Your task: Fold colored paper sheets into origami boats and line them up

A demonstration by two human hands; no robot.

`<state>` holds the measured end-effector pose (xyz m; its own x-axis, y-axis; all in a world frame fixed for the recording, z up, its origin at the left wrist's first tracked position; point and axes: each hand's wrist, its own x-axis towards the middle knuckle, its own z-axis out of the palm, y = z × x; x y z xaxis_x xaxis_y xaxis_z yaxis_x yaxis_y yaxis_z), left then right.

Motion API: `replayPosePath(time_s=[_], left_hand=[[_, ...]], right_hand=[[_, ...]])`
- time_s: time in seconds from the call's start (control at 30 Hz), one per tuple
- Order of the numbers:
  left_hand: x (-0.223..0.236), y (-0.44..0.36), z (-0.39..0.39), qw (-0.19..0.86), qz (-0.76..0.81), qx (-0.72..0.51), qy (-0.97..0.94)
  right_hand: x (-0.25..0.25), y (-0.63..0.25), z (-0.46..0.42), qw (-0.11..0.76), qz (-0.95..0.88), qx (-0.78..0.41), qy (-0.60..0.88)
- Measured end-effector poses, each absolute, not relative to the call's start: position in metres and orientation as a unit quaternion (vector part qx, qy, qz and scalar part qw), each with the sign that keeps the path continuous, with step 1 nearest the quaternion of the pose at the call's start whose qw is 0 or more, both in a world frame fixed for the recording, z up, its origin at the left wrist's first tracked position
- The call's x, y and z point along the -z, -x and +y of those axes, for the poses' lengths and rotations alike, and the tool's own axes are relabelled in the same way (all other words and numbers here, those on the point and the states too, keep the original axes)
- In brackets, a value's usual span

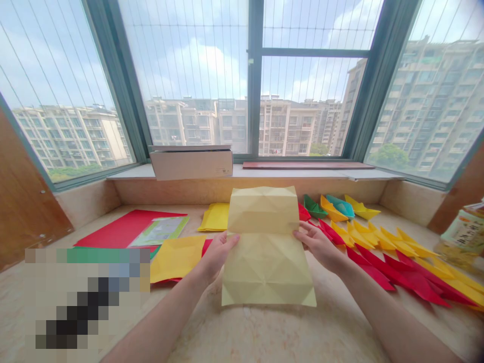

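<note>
A pale yellow sheet of paper (pixel 266 257) with many fold creases is held up in front of me, spread out and bent across its middle. My left hand (pixel 219 252) pinches its left edge, thumb on the near face. At the right edge, my right hand (pixel 319 242) grips the paper between thumb and fingers. Folded paper boats (pixel 333 206) in green, orange, blue and yellow stand behind it to the right. Nearer my right arm lie rows of pointed yellow folded papers (pixel 378 234) and red folded papers (pixel 404 275).
Yellow paper squares (pixel 177 257) lie left of my left hand, with another yellow stack (pixel 214 217) behind. Farther left are red sheets (pixel 113 229) under a clear packet (pixel 161 231). A white box (pixel 191 164) sits on the windowsill. A labelled jar (pixel 465 232) stands far right.
</note>
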<state>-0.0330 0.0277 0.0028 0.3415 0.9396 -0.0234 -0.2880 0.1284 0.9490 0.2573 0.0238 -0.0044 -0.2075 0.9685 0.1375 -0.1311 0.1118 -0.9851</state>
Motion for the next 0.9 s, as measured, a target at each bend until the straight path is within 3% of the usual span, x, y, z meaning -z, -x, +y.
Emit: replayPosePath(time_s=[0.2, 0.4, 0.63, 0.77, 0.9], left_hand=[[-0.013, 0.03, 0.02, 0.679, 0.337, -0.483, -0.439], [-0.018, 0.03, 0.017, 0.729, 0.23, -0.522, -0.377], [-0.005, 0.018, 0.008, 0.709, 0.121, -0.568, -0.4], [0.0, 0.005, 0.0, 0.687, 0.222, -0.542, -0.429], [0.003, 0.003, 0.0, 0.654, 0.337, -0.543, -0.405]], right_hand=[[0.006, -0.256, 0.024, 0.528, -0.529, -0.54, 0.388], [0.008, -0.241, 0.026, 0.638, -0.472, -0.5, 0.346], [0.012, -0.224, 0.023, 0.667, -0.416, -0.508, 0.352], [0.015, -0.221, 0.022, 0.687, -0.392, -0.506, 0.344], [0.011, -0.222, 0.018, 0.651, -0.432, -0.517, 0.349]])
